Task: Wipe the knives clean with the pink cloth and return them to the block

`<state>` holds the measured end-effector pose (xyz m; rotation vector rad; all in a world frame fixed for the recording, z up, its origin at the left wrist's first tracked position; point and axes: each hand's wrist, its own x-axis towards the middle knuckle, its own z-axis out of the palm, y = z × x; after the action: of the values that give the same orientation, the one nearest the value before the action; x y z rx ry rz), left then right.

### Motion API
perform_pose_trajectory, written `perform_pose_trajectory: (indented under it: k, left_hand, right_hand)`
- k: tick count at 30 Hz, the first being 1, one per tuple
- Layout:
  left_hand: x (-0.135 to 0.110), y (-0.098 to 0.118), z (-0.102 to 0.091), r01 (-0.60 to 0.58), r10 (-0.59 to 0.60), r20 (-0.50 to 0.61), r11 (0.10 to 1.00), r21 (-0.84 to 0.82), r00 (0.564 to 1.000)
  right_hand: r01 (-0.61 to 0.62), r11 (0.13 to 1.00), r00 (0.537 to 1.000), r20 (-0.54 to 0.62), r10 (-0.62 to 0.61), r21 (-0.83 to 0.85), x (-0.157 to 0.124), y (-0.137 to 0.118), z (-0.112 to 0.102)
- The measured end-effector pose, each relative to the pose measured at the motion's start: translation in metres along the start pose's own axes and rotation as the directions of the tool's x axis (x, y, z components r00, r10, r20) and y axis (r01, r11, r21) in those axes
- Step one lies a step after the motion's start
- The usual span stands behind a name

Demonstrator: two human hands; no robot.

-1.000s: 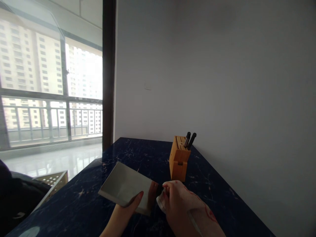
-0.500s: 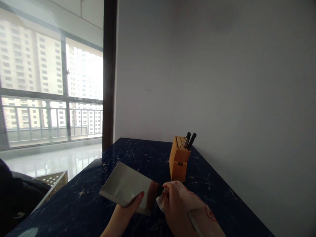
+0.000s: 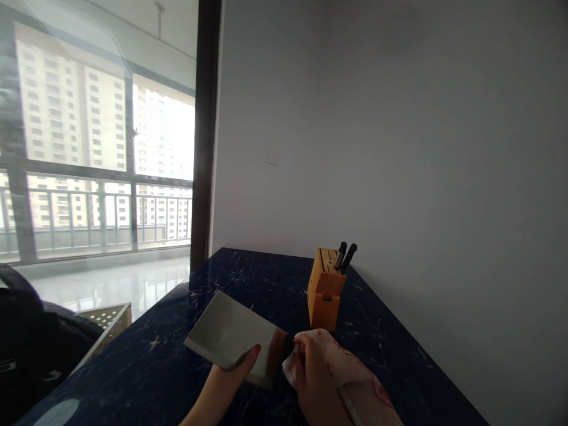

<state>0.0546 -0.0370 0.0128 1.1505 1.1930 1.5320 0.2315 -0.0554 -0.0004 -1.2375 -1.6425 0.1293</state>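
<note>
A broad steel cleaver blade (image 3: 231, 337) lies flat just above the dark marbled counter (image 3: 248, 278). My left hand (image 3: 231, 378) holds the blade from below, its thumb pressed on the near edge. My right hand (image 3: 323, 378) is closed round a white cloth with red markings (image 3: 355, 370), pressed at the blade's right end where the handle is hidden. Behind them stands a wooden knife block (image 3: 326, 288) with two black-handled knives (image 3: 346, 256) in it.
A grey wall (image 3: 399, 148) runs along the counter's right side and back. To the left are a dark pillar (image 3: 204, 136), a large window with a railing (image 3: 89, 207), a dark chair (image 3: 26, 331) and a perforated box (image 3: 109, 319) below the counter.
The camera has shifted slightly, so the scene sits a little to the right. Both hands keep the same hold on the blade and cloth.
</note>
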Motion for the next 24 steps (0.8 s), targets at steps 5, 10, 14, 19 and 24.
perform_pose_trajectory:
  k: [5,10,14,19,24]
  left_hand:
    - [0.002,-0.009,0.002,0.168,-0.165,0.033,0.969,-0.183,0.986]
    - [0.004,-0.011,0.002,0.262,-0.247,0.089,0.926,-0.271,0.965]
    - [0.003,-0.005,-0.003,0.280,-0.238,0.173,0.918,-0.282,0.956]
    - [0.004,-0.002,-0.005,0.265,-0.219,0.179,0.918,-0.295,0.959]
    - [0.004,-0.005,-0.001,0.265,-0.233,0.142,0.922,-0.283,0.962]
  right_hand:
    - [-0.044,0.998,0.998,-0.052,0.046,0.039,0.001,0.000,0.007]
    - [-0.039,0.996,0.999,-0.032,0.042,0.078,0.005,-0.004,0.008]
    - [-0.023,0.998,1.000,0.023,0.022,0.065,0.005,-0.008,0.009]
    - [-0.054,0.997,0.998,-0.009,0.055,0.063,0.003,-0.005,0.014]
    - [-0.076,0.995,0.997,-0.027,0.078,0.068,0.003,-0.003,0.016]
